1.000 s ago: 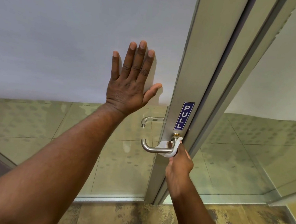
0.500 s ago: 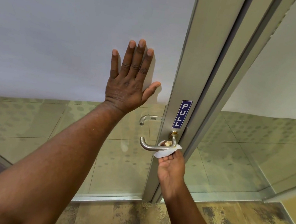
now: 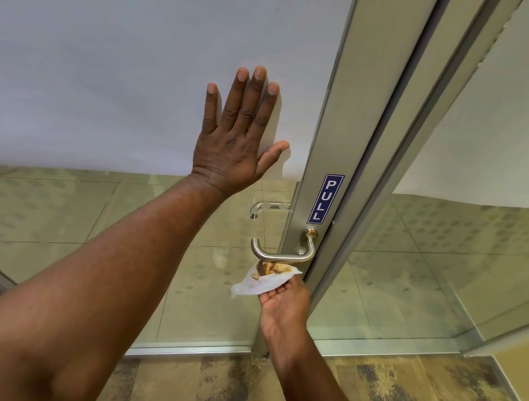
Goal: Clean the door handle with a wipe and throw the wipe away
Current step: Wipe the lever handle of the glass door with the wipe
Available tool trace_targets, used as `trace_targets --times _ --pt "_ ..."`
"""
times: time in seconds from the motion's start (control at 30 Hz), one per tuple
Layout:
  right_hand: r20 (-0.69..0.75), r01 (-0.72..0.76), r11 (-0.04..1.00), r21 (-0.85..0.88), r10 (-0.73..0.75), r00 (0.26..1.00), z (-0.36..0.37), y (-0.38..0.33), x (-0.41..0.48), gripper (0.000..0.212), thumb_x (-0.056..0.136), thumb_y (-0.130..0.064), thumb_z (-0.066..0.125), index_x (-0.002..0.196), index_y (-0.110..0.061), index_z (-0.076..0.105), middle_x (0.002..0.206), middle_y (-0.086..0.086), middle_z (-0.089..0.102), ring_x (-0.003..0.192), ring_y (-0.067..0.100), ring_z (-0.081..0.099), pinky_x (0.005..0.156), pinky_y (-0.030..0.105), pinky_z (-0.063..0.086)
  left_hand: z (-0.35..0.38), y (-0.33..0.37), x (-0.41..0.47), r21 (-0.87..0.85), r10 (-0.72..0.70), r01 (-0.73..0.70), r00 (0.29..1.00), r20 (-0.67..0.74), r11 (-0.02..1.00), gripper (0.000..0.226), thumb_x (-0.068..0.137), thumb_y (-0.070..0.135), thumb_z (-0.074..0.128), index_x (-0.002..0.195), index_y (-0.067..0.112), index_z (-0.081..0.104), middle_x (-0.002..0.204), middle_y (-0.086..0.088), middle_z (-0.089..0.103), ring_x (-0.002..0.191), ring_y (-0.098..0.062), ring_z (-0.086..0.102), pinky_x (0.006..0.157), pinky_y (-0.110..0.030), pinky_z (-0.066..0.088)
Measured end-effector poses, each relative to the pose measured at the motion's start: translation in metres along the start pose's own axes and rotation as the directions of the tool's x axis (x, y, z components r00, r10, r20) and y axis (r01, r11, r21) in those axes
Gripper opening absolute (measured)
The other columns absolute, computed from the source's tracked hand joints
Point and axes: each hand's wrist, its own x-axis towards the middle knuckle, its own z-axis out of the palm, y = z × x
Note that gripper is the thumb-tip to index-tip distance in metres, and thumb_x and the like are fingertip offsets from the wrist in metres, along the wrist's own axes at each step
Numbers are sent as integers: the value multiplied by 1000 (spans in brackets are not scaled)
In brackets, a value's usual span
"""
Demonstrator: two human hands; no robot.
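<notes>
A brushed-metal lever door handle (image 3: 283, 254) sticks out from the aluminium door stile (image 3: 333, 126), under a blue PULL sticker (image 3: 325, 199). Just below the lever, my right hand (image 3: 285, 303) lies palm up with a white wipe (image 3: 264, 280) resting on its fingers. The wipe carries a brown smear on its top and sits a little under the lever. My left hand (image 3: 237, 138) is pressed flat against the frosted glass of the door (image 3: 125, 55), fingers spread, holding nothing.
A second lever handle (image 3: 265, 207) shows through the clear lower glass on the door's far side. To the right stands a fixed glass panel (image 3: 445, 268) in a metal frame. Patterned brown carpet (image 3: 366, 397) covers the floor at my feet.
My right hand has come off the handle and dropped below it, turning palm up. The wipe was wrapped around the lever before; now it lies open on my fingers showing a brown stain.
</notes>
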Motion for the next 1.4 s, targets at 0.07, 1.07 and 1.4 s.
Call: trace_targets --times 0.07,1.07,1.4 --pt "34 -10 1000 -10 10 999 -3 2 -9 43 102 -16 43 82 -6 80 81 15 78 72 26 78 58 36 62 -1 0 1 -13 0 0 1000 15 1000 87 106 65 34 165 8 7 166 -17 8 153 -36 9 123 -49 -18" --pt "535 523 691 -500 -229 813 26 -156 -126 32 79 -14 52 96 3 73 98 26 75 92 38 70 84 53 55 -171 58 -68 -313 158 802 444 882 -510 10 100 7 56 94 3 64 90 -14 67 83 -27 62 78 -38 52" --pt "639 756 395 -522 -405 654 27 -167 -146 23 98 -7 60 103 -20 78 88 6 80 72 16 72 59 25 58 -171 58 -63 -368 58 784 454 889 -500 11 91 4 69 100 9 64 83 -13 71 61 -23 61 57 -30 49"
